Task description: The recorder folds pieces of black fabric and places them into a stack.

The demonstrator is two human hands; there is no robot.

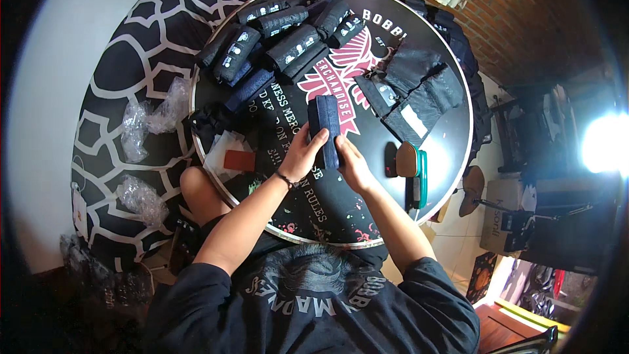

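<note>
In the middle of the round table, my left hand (305, 153) grips a navy, long folded fabric bundle (324, 121) from the left, thumb on top. My right hand (352, 165) holds its lower right side, fingers closed on it. Up and to the left lies a pile of rolled black and navy bundles (295, 49), several with white-printed labels. Flat black fabric pieces (432, 88) with a white patch lie at the upper right. A green-and-tan hand tool (411, 164) rests right of my right hand. A red-brown rectangle (240, 160) sits on translucent sheets left of my left hand.
The printed round table (268, 226) has a metal rim. A black-and-white patterned cloth (118, 59) with crumpled clear plastic (141, 200) is at left. Dark garments (462, 46) are behind the table. A cardboard box (501, 216), dark equipment and a bright lamp (603, 144) stand at right.
</note>
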